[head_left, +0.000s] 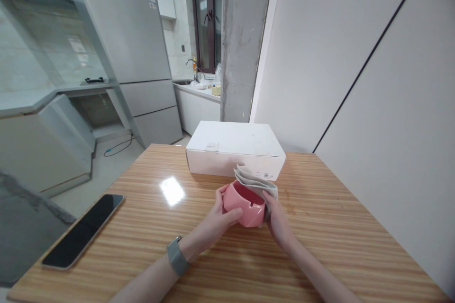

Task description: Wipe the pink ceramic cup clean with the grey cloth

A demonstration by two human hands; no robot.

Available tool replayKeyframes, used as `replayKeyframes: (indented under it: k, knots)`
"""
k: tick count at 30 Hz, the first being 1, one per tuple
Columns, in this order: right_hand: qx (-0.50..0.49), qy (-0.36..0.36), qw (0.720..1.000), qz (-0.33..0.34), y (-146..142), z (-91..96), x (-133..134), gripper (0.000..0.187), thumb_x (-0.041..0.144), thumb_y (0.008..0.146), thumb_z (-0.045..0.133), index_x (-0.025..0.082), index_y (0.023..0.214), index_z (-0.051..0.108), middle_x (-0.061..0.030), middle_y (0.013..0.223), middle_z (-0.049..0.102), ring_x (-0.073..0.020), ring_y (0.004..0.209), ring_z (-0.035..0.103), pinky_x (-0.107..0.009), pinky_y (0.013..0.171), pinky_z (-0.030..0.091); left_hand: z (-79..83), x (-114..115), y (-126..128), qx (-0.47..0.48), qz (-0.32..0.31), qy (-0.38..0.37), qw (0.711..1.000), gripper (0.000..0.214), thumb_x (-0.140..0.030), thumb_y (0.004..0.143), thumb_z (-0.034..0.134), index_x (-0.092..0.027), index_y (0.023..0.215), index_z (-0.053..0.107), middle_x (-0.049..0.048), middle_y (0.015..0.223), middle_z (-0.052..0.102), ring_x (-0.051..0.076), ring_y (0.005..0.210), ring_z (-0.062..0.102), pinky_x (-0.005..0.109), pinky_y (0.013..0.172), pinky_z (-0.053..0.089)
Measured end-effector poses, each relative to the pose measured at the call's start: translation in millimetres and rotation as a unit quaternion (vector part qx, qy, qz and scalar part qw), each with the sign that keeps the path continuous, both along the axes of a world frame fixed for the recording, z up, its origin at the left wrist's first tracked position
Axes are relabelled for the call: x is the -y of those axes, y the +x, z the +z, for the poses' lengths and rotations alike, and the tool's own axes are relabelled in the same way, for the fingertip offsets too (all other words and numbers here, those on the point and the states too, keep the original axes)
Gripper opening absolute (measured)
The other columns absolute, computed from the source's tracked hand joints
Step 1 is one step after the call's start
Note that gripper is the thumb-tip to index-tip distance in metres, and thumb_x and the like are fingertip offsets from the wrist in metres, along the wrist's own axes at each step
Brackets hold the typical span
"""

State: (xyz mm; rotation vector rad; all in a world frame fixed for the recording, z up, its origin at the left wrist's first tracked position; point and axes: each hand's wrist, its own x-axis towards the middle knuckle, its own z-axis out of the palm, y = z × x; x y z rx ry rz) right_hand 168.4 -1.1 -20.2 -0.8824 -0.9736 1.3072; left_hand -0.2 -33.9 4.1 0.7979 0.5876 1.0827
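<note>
2 bare forearms enter from the bottom of the frame. The left hand (217,218), with 1 grey band (177,255) on its wrist, is curled around the left side of 1 pink bowl (245,208), thumb across its front. The right hand (276,220) is closed on 1 folded grey cloth (256,183), pressing it against the bowl's right side and over its rim. The bowl is round, smooth and glossy, with a notch in its rim, and sits at lower centre of the frame, on or just above 1 wooden table (320,246) with striped grain.

At lower left lies 1 flat black phone (83,236), screen dark, well apart from the hands. Just behind the bowl stands 1 white rectangular cardboard box (234,149), matte, lid shut.

Beyond the table, at upper left, 1 tall grey refrigerator (131,47) stands; at upper centre are 1 rough concrete pillar (245,33) and 1 metal faucet (192,64).
</note>
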Motion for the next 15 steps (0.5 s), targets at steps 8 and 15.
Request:
replayKeyframes:
  k: [8, 15]
  knots:
    - [-0.053, -0.086, 0.995, -0.008, 5.3, 14.1, 1.5, 0.035, 0.052, 0.076, 0.066, 0.025, 0.096, 0.076, -0.0041, 0.104, 0.077, -0.0352, 0.117, 0.062, -0.051, 0.105, 0.042, -10.1, -7.1, -5.4, -0.039, 0.007, 0.072, 0.997, 0.064, -0.02, 0.074, 0.079, -0.025, 0.129, 0.047, 0.0126, 0.138, 0.052, 0.026, 0.123, 0.051, 0.04, 0.101, 0.04]
    - [-0.073, -0.068, 0.994, 0.052, -2.7, 24.5, 9.0, 0.037, 0.052, 0.077, 0.067, 0.024, 0.099, 0.075, -0.0051, 0.114, 0.074, -0.0331, 0.124, 0.057, -0.048, 0.108, 0.039, -12.4, -10.7, -7.4, -0.031, -0.016, 0.092, 0.995, 0.078, -0.028, 0.06, 0.089, -0.02, 0.129, 0.052, 0.0146, 0.133, 0.058, 0.033, 0.124, 0.051, 0.043, 0.103, 0.038]
